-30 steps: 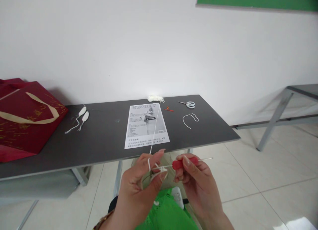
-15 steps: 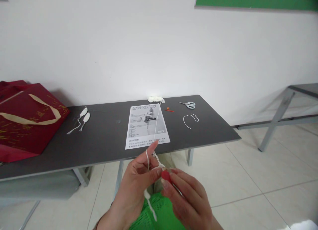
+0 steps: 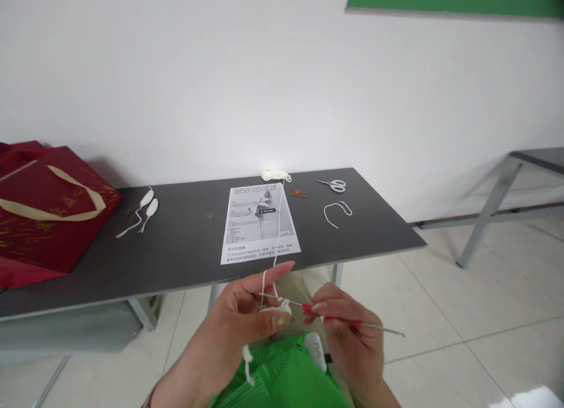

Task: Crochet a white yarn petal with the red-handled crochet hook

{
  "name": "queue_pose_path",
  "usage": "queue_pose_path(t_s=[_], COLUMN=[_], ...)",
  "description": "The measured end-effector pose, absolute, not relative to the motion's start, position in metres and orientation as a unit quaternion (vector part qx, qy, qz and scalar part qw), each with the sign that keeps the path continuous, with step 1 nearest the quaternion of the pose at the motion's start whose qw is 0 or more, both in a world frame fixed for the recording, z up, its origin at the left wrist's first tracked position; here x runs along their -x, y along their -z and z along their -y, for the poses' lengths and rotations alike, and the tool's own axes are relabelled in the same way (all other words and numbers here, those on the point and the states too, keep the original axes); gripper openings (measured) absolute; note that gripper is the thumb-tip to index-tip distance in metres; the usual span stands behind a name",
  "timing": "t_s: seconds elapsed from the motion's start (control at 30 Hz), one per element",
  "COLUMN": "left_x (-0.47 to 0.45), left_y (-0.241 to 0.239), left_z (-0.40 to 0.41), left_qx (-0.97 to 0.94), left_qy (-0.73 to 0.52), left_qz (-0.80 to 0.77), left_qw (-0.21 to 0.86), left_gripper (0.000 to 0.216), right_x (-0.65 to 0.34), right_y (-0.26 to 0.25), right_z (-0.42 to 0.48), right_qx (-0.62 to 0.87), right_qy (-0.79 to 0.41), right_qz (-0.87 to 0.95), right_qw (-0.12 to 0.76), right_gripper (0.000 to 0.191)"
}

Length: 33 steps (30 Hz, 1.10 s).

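My left hand [image 3: 238,320] pinches a small white crochet piece [image 3: 283,306] between thumb and fingers, with white yarn looped over its raised index finger. A yarn tail [image 3: 248,361] hangs below that hand. In my right hand [image 3: 348,331] is a crochet hook [image 3: 361,324] with a red grip and metal ends. Its thin shaft passes through or against the crochet piece and reaches the yarn beside my left index finger. From there the working yarn [image 3: 278,226] runs up across a printed sheet [image 3: 247,256] to a white yarn bundle [image 3: 274,175] at the table's back edge.
On the dark table [image 3: 194,243], two white crocheted pieces [image 3: 151,207] with tails lie left, near a red gift bag [image 3: 53,220]. Scissors [image 3: 337,186], a loose yarn piece [image 3: 331,206] and a small orange-red tool [image 3: 299,195] lie right. A green garment [image 3: 286,373] is below my hands.
My right hand has moved right and turned, so the hook now lies nearly level with its shaft showing. My left index finger has tilted lower and the crochet piece is more visible.
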<state>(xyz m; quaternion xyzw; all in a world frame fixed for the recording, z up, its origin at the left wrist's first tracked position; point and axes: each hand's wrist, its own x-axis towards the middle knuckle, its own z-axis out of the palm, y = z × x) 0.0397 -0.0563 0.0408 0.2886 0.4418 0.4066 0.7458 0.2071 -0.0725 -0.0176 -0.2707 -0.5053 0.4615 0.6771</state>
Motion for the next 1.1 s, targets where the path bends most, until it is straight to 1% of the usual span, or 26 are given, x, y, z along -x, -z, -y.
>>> queue_pose_path(t_s=[0.2, 0.33, 0.47, 0.63, 0.87, 1.1], left_x=[-0.033, -0.028, -0.025, -0.024, -0.021, -0.017], left_y=[-0.050, -0.054, -0.059, -0.059, -0.060, -0.063], left_z=[0.057, 0.054, 0.051, 0.050, 0.048, 0.045], left_qx=[-0.365, -0.391, -0.408, -0.419, -0.433, -0.471], left_qy=[-0.373, -0.348, -0.329, -0.323, -0.294, -0.248], left_qz=[-0.452, -0.454, -0.452, -0.433, -0.419, -0.396], left_qw=[0.723, 0.721, 0.722, 0.730, 0.742, 0.748], left_gripper=[0.045, 0.047, 0.034, 0.045, 0.046, 0.048], right_x=[-0.219, -0.225, -0.231, -0.236, -0.247, -0.259], right_y=[0.001, -0.001, 0.000, -0.001, -0.006, -0.021], right_z=[0.074, 0.075, 0.076, 0.075, 0.068, 0.060], right_qx=[0.273, 0.268, 0.267, 0.260, 0.241, 0.235], right_qy=[-0.492, -0.519, -0.531, -0.543, -0.545, -0.488], right_qz=[0.509, 0.482, 0.458, 0.460, 0.507, 0.609], right_qw=[0.652, 0.653, 0.662, 0.652, 0.622, 0.580], right_gripper=[0.011, 0.011, 0.010, 0.011, 0.013, 0.011])
